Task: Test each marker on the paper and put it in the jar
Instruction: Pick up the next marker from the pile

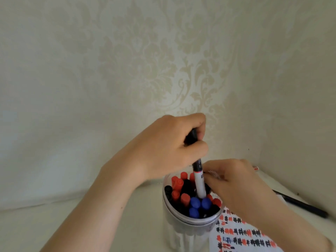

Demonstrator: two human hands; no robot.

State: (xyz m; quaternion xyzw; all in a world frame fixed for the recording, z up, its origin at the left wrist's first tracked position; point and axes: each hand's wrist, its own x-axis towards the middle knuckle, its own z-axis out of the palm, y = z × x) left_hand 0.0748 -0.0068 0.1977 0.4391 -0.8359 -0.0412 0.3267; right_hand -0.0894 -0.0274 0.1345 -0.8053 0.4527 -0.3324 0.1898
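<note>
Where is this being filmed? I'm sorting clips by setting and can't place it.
Probably a room in a home, at a table set into a corner. The walls carry pale damask-patterned wallpaper, and the light tabletop holds only a clear jar of markers and a scribbled test paper.

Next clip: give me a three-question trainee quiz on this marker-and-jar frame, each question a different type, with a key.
1. True or false: the left hand grips a marker standing upright in the jar.
2. Which cap colour is absent from the jar? A) red B) blue C) green D) black
3. Fill in: the paper with test marks lies to the ____ of the jar.

Key
1. True. The marker's white end sits among the caps; the right hand reaches over the jar's rim beside it.
2. C.
3. Right. A dark pen lies further right.
</note>
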